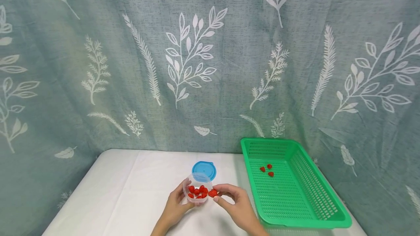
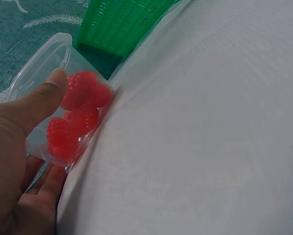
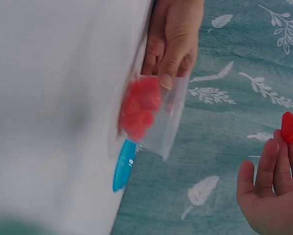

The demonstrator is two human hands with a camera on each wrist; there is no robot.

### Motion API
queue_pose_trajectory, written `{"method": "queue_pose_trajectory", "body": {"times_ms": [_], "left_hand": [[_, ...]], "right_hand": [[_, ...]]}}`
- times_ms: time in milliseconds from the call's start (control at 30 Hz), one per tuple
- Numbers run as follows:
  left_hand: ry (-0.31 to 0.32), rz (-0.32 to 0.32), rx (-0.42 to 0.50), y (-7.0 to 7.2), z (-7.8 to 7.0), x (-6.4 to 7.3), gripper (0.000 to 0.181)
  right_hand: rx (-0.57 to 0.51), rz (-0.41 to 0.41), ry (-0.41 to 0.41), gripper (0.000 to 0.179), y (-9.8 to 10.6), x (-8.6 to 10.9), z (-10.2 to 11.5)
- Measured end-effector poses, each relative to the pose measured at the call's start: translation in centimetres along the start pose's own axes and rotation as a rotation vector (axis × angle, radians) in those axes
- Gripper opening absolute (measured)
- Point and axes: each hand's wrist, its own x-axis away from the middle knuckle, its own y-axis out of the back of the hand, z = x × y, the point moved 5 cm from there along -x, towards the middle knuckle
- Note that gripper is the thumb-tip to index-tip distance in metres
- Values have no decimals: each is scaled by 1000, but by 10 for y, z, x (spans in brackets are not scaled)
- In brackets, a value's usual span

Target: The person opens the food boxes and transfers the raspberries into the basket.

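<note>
My left hand (image 1: 174,207) grips a small clear plastic container (image 1: 193,180), its thumb on one wall and fingers around the other side. Several red raspberries (image 2: 65,139) lie inside the container, which is tilted with its mouth toward the head camera. Between thumb and fingertips, my right hand (image 1: 237,203) pinches a single raspberry (image 1: 213,193) right at the container's right rim. In the right wrist view that raspberry (image 3: 288,127) shows at the right edge, apart from the container. A round blue lid (image 1: 205,168) lies on the table just behind the container.
A green perforated basket (image 1: 305,223) stands on the right of the white-covered table (image 1: 131,199). Three raspberries (image 1: 270,174) lie on its floor toward the back left. A grey-green curtain (image 1: 210,126) with white leaf prints hangs behind the table and along both sides.
</note>
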Motion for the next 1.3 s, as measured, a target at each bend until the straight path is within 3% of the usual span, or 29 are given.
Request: {"method": "queue_pose_trajectory", "body": {"times_ms": [200,367,767,1000,1300], "left_hand": [[-9,3,21,0,-1,0,91],[-10,-1,42,0,-1,1,91],[-2,9,30,0,0,0,91],[2,22,45,-2,2,1,92],[-3,15,52,0,0,0,92]], "right_hand": [[56,20,102,19,24,9,20],[143,-32,169,16,55,4,43],[155,-106,106,24,132,-24,72],[216,-138,93,30,172,-44,60],[363,-191,16,36,214,-70,10]]}}
